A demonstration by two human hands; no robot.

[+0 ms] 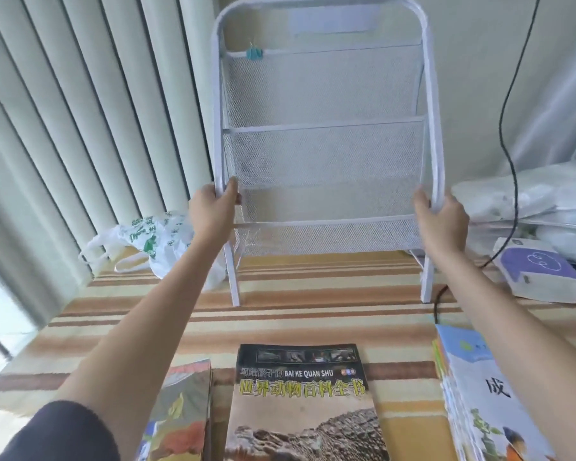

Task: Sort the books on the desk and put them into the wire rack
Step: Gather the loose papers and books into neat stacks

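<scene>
Books, three lots, near edge of striped desk (313,294): animal encyclopedia (301,404) centre, stacks left (183,410) and right (486,394). Wire rack (323,154): white mesh, three tiers, upright at far side; left hand (213,207) and right hand (443,214) grip its side rails.

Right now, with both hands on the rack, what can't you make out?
Head view only:
- Left book: cover blurred, partly behind the forearm.
- Middle book, right stack: cut by the bottom edge.
- Rack pockets' bottoms: mesh blurs them.
- Rack's rear feet: hidden.
</scene>
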